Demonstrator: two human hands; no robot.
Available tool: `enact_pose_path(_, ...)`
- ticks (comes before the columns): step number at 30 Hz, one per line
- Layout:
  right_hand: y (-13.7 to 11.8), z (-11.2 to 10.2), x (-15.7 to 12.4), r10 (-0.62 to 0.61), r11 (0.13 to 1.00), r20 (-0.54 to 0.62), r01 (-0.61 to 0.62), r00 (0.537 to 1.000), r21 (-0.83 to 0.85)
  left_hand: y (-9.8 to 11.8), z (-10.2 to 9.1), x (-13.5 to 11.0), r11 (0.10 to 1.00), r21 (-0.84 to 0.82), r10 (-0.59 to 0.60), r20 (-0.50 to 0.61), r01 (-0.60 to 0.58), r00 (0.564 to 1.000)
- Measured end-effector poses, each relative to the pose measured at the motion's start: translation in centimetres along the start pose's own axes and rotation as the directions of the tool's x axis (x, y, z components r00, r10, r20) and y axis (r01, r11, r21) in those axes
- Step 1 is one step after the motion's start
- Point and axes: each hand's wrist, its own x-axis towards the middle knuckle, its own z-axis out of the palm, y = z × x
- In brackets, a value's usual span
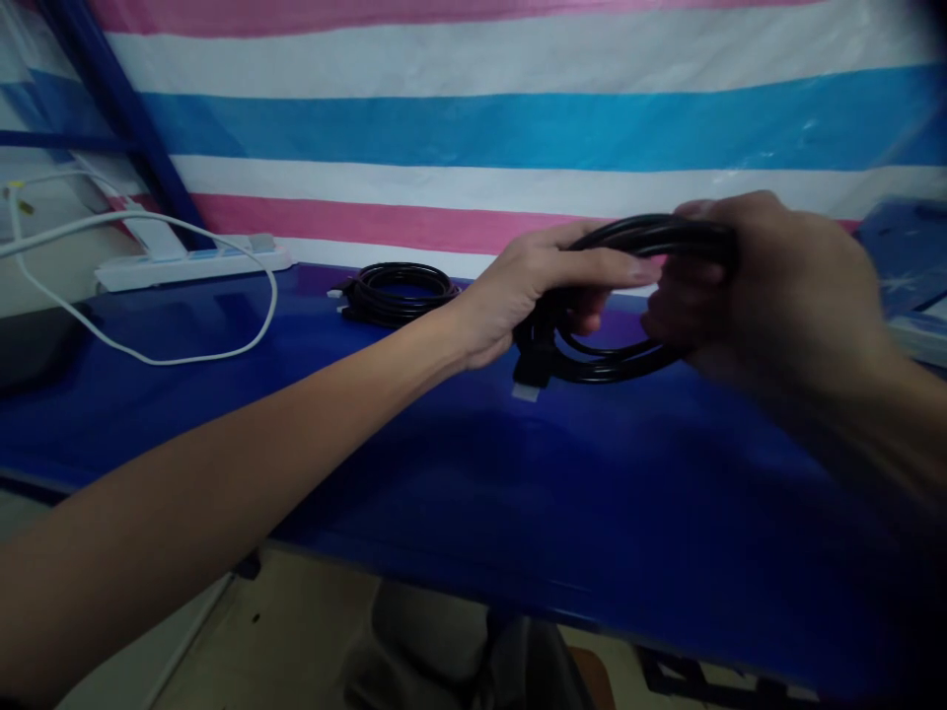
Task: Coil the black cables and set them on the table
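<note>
Both my hands hold one coiled black cable a little above the blue table. My left hand is closed round the coil's left side, thumb on top. My right hand is closed over the coil's upper right part. A black plug with a light metal tip hangs from the coil below my left hand. A second coiled black cable lies flat on the table, to the left of my left hand and further back.
A white power strip lies at the back left with a white cord looping over the table. A striped pink, white and blue sheet hangs behind. A blue object sits at the right edge.
</note>
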Motion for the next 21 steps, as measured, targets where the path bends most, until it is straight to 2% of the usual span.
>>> enact_pose_path(2,0.1,-0.3,0.3,0.012,1.000,-0.054,-0.011,0.998,0.022,-0.5,-0.1,0.3,0.999,-0.049,-0.002,-0.097,-0.003,0.995)
enact_pose_path(4,0.5,-0.8,0.7,0.029,0.999,-0.070,-0.027,0.997,0.028,-0.9,-0.1,0.4,0.991,-0.129,-0.058,-0.154,0.038,0.986)
enact_pose_path(7,1.1,-1.8,1.3,0.041,0.998,-0.065,-0.039,0.997,0.044,-1.2,0.4,0.4,0.962,-0.267,-0.105,-0.174,0.056,0.979)
enact_pose_path(11,1.4,-2.5,1.6,0.043,0.996,-0.063,-0.038,0.997,0.075,-1.3,1.6,0.4,0.936,-0.352,-0.045,-0.158,-0.014,0.986)
enact_pose_path(13,1.1,-2.4,1.5,0.032,0.996,-0.076,-0.026,0.997,0.080,-1.4,2.1,0.3,0.938,-0.347,-0.050,-0.124,0.004,0.991)
enact_pose_path(17,0.3,-1.7,1.0,0.063,0.996,-0.077,-0.058,0.995,0.062,-1.4,2.2,-0.3,0.949,-0.259,-0.181,0.018,0.179,0.983)
enact_pose_path(19,0.3,-1.4,0.9,0.092,0.994,-0.056,-0.089,0.994,0.057,-1.3,1.9,-0.4,0.963,-0.211,-0.168,0.010,0.166,0.986)
enact_pose_path(21,0.6,-1.2,0.8,0.118,0.991,-0.015,-0.117,0.993,0.060,-1.3,1.5,-0.3,0.982,-0.162,-0.108,-0.055,0.098,0.993)
